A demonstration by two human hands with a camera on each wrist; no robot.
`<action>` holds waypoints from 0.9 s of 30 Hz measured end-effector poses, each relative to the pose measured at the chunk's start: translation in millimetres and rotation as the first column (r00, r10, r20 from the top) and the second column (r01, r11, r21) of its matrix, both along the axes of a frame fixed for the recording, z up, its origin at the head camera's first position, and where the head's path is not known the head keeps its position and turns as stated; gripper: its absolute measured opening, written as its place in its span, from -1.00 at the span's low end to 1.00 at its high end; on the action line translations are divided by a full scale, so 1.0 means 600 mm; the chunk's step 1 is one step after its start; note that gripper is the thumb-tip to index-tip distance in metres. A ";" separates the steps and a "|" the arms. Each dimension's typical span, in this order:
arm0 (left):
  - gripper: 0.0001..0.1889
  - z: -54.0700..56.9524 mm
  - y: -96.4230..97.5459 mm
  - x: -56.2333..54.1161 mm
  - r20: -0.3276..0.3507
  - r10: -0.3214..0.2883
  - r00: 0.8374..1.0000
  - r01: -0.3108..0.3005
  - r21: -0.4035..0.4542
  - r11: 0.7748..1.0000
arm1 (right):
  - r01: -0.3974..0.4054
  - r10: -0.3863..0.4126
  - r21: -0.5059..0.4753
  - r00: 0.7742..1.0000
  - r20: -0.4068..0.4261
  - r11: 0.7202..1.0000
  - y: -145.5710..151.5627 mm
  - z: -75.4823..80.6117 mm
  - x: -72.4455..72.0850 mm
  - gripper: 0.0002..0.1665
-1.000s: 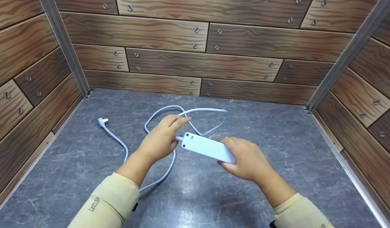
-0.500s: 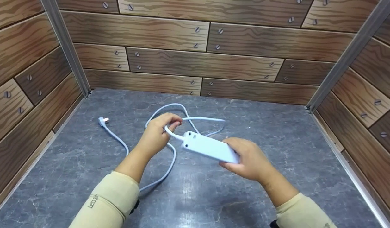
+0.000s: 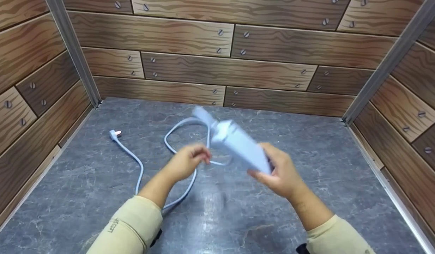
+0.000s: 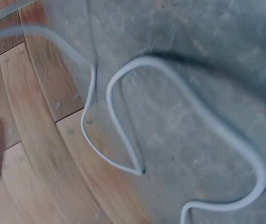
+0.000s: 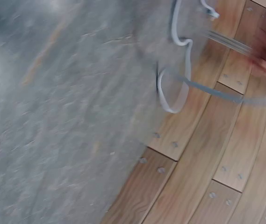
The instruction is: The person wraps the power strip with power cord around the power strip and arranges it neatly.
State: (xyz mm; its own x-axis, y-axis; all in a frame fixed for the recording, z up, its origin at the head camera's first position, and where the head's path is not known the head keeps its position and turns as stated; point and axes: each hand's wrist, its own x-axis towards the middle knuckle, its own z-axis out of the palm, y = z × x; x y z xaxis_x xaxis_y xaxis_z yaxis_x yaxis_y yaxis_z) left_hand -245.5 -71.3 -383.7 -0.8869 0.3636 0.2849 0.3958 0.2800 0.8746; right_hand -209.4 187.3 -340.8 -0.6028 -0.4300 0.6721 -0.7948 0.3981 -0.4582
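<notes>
A pale blue power strip [image 3: 243, 146], blurred by motion, tilts with its cord end up and to the left. My right hand [image 3: 279, 169] grips its lower right end, thumb along the near edge. The cord [image 3: 141, 173] leaves the strip's upper end and loops down onto the grey surface. Left of the strip, my left hand [image 3: 187, 162] has loosely curled fingers, with nothing visible in them; a stretch of cord runs close behind the fingertips. The plug [image 3: 115, 134] lies at the left with its metal prongs showing. In the left wrist view, the cord [image 4: 189, 93] makes loose bends.
The grey marbled surface [image 3: 326, 169] is enclosed by wood-patterned panels [image 3: 189, 67] at the back and both sides. Metal corner posts [image 3: 74, 56] stand at the rear left and right. Both wrist views are partly blurred.
The left hand held the cord by the strip; it has let go and moved lower. The right hand has swung the strip's cord end upward, and the far cord loop has shifted.
</notes>
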 end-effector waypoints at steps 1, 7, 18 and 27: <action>-0.90 -0.008 0.004 0.002 0.021 -0.016 1.000 0.017 -0.033 0.999 | 0.004 -0.003 -0.028 1.000 0.019 1.000 -0.001 0.005 0.000 -0.47; -0.85 -0.034 0.026 0.011 0.027 -0.013 1.000 0.017 -0.146 0.989 | 0.042 -0.041 -0.001 0.999 0.013 0.999 -0.005 0.017 -0.007 -0.47; -0.47 -0.022 0.061 0.015 0.005 -0.030 1.000 0.031 -0.121 0.992 | 0.013 -0.014 0.018 0.997 0.069 1.000 -0.021 0.012 -0.002 -0.48; -0.49 -0.022 0.088 0.023 -0.019 -0.092 0.996 0.086 -0.223 0.971 | 0.118 -0.119 0.017 0.987 0.112 0.993 -0.023 0.010 -0.008 -0.49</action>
